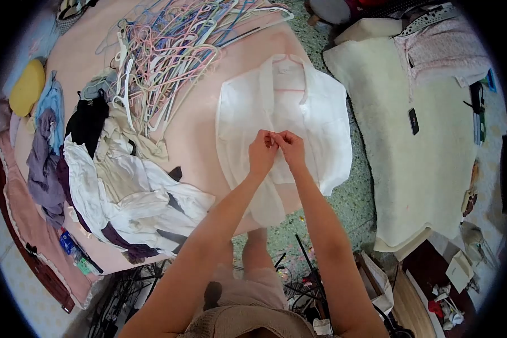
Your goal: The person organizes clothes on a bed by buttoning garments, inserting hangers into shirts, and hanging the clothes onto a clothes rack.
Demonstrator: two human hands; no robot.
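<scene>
A sheer white shirt (327,121) lies spread at the edge of the pink-covered bed, its collar toward the far side. Inside its shoulders shows a pink hanger (290,90). My left hand (262,153) and my right hand (292,150) meet over the middle of the shirt's front, fingertips touching. Both are closed in a pinch at the front edge of the cloth. Whether a button sits between the fingertips is too small to tell. Below the hands, the shirt's lower part hangs over the bed edge.
A big tangle of colored hangers (169,62) covers the far part of the bed (194,129). Crumpled clothes (129,174) are heaped at the left, near a yellow cushion (27,88). On the right, a cream-padded seat (400,169) bears a phone (413,121).
</scene>
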